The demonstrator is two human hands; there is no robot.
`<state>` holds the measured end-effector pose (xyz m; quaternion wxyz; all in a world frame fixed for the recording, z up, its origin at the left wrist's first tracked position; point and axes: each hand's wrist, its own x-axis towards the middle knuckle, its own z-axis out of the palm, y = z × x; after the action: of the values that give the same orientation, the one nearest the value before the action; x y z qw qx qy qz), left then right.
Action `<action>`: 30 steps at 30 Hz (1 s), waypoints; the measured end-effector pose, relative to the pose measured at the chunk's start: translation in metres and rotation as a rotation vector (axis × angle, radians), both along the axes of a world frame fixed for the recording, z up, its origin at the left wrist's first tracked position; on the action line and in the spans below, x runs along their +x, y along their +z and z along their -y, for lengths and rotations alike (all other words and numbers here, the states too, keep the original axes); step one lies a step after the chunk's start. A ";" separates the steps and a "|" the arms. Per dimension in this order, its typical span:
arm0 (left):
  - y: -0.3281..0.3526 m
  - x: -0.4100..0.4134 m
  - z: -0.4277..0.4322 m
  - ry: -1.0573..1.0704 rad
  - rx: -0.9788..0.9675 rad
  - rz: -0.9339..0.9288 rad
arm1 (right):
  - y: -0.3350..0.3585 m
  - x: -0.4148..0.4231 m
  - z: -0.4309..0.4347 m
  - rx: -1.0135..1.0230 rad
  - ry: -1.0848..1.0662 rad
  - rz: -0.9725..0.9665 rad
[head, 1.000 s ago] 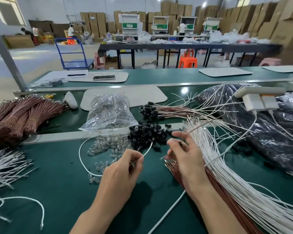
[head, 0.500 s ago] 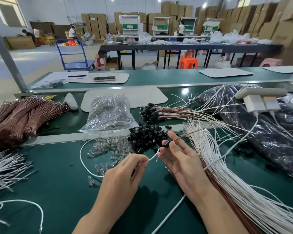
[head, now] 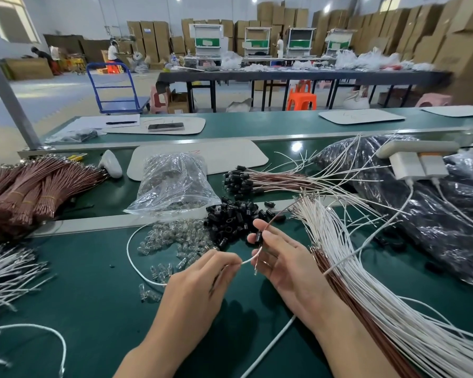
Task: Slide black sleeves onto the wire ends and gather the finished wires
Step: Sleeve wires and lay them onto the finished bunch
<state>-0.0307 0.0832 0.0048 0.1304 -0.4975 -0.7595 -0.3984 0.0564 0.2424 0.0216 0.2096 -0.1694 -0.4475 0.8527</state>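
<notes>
My right hand (head: pixel 286 261) pinches one black sleeve (head: pixel 259 238) at frame centre, and a thin brown wire (head: pixel 274 219) rises from it. My left hand (head: pixel 200 279) pinches the end of a white wire (head: pixel 249 260) just beside it. The loose sleeve pile (head: pixel 230 216) lies just above. The sleeved wires (head: pixel 260 181) lie beyond that, and the white wire bundle (head: pixel 366 271) fans across the lower right.

two bare hands, left hand (head: pixel 202 279) and right hand (head: pixel 287 266), one heap of black sleeves (head: pixel 232 222), one clear bag (head: pixel 172 184), two white chargers (head: pixel 406 166), one blue trolley (head: pixel 115 88), one orange stool (head: pixel 302 100), one phone (head: pixel 165 126), one pen (head: pixel 120 122).
</notes>
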 end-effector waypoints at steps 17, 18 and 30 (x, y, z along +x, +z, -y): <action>-0.002 0.001 0.000 0.089 0.009 0.036 | -0.003 -0.001 0.000 0.074 -0.012 0.035; -0.002 0.001 0.000 0.093 0.011 0.041 | -0.004 -0.001 0.000 0.068 -0.009 0.032; 0.000 0.001 0.000 0.093 -0.034 -0.042 | -0.004 -0.002 0.001 0.069 0.020 0.038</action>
<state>-0.0293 0.0833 0.0050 0.1565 -0.4719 -0.7855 -0.3686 0.0546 0.2419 0.0171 0.1985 -0.1738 -0.4820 0.8355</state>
